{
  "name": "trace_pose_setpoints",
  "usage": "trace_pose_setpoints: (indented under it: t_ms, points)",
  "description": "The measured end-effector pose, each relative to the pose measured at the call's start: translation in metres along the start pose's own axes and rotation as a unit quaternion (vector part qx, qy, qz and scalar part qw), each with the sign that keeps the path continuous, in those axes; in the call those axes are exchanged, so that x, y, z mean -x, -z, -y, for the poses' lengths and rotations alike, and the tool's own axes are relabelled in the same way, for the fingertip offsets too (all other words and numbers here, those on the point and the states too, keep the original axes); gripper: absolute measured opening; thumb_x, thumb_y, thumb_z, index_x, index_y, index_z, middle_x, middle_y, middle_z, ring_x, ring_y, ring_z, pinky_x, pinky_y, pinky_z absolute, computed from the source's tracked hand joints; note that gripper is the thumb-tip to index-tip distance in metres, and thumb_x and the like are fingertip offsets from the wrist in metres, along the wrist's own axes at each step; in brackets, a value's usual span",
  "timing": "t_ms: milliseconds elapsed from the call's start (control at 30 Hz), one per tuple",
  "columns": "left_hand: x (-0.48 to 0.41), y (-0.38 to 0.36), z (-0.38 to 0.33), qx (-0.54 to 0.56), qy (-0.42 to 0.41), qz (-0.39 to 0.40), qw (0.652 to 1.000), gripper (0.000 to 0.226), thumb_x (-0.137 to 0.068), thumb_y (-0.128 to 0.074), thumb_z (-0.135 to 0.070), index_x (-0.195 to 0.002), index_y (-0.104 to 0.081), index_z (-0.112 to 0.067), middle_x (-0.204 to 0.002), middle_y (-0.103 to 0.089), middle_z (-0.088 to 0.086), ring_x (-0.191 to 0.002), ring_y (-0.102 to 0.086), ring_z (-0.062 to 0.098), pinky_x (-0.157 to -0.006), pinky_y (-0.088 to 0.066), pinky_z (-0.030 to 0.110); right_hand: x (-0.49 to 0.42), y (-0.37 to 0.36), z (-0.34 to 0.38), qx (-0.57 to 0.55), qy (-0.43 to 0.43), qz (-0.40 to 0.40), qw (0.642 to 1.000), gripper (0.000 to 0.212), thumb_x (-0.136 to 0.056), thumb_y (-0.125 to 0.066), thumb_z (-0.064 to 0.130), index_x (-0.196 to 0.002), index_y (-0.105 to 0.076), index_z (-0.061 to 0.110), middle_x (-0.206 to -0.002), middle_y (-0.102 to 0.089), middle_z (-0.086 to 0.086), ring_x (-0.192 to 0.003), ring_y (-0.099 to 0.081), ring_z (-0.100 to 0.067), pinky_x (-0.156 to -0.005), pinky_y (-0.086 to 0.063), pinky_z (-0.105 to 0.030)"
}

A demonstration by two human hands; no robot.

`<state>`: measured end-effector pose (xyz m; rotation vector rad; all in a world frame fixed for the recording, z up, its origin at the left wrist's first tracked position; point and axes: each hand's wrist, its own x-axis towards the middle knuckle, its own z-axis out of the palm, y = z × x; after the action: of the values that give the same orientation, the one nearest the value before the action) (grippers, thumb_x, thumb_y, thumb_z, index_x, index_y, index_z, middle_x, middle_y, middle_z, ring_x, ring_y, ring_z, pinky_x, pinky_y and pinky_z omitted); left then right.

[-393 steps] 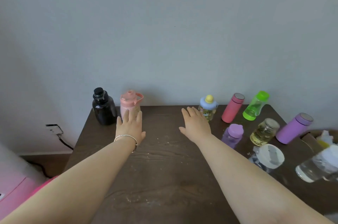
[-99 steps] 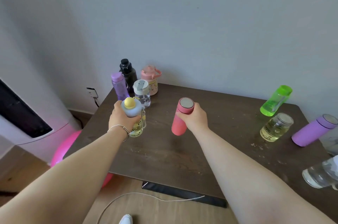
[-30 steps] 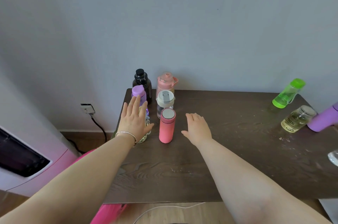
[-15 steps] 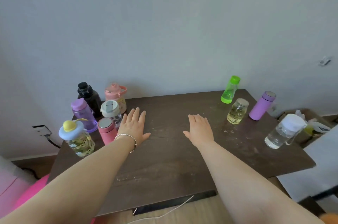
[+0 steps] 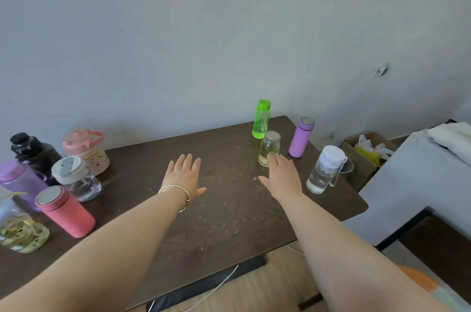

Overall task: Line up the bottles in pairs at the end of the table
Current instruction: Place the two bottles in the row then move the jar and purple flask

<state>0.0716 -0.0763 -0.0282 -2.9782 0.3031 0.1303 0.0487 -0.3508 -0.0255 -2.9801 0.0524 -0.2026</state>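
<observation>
Six bottles stand in pairs at the left end of the dark table [image 5: 224,212]: black bottle [image 5: 31,152] with pink jug [image 5: 88,150], purple bottle [image 5: 19,183] with clear white-lidded bottle [image 5: 77,179], yellow-patterned bottle [image 5: 21,231] with red flask [image 5: 65,211]. At the right end stand a green bottle [image 5: 260,119], a small glass jar [image 5: 269,147], a lilac flask [image 5: 301,136] and a clear white-capped bottle [image 5: 325,169]. My left hand [image 5: 184,178] hovers flat over mid-table, holding nothing. My right hand [image 5: 283,176] is spread, fingertips just short of the jar.
A grey wall runs behind the table. To the right stand a cardboard box [image 5: 367,151] with scraps and a grey surface [image 5: 418,184] carrying a white cloth. A white cable [image 5: 214,288] lies on the wooden floor below the front edge.
The view has swung right, pushing the paired bottles to the left edge. Both empty hands have moved right; my right hand now reaches close to the small glass jar.
</observation>
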Motion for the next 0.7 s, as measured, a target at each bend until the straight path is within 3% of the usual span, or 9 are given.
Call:
trace_pose_setpoints:
  t_ms: [267, 567, 700]
  points:
    - [-0.053, 0.015, -0.022, 0.011, -0.03, 0.0, 0.999, 0.095, -0.087, -0.051, -0.063, -0.154, -0.002, -0.017, -0.162, -0.005, 0.009, -0.15, -0.001, 0.029, -0.121, -0.009, 0.047, -0.024, 0.009, -0.038, 0.009, -0.033, -0.022, 0.999, 0.059, -0.088, -0.068, 0.037, -0.135, -0.047, 0.009, -0.131, -0.056, -0.01, -0.121, -0.05, -0.031, -0.102, -0.036, -0.041]
    - [-0.119, 0.038, -0.065, 0.058, -0.089, -0.03, 0.994, 0.095, -0.086, -0.052, -0.063, -0.154, -0.006, -0.018, -0.162, -0.007, 0.009, -0.15, -0.002, 0.029, -0.121, -0.011, 0.047, -0.072, 0.048, -0.091, 0.002, -0.091, -0.046, 0.995, 0.061, -0.085, -0.07, 0.036, -0.134, -0.049, 0.006, -0.131, -0.056, -0.014, -0.116, -0.051, -0.035, -0.099, -0.041, -0.04]
    - [-0.145, 0.041, -0.092, 0.068, -0.106, -0.023, 0.992, 0.097, -0.084, -0.055, -0.063, -0.154, -0.005, -0.018, -0.162, -0.007, 0.01, -0.15, -0.003, 0.029, -0.121, -0.012, 0.047, -0.103, 0.058, -0.124, -0.006, -0.078, -0.026, 0.997, 0.067, -0.085, -0.072, 0.035, -0.139, -0.042, 0.01, -0.134, -0.052, -0.013, -0.117, -0.051, -0.034, -0.098, -0.043, -0.041]
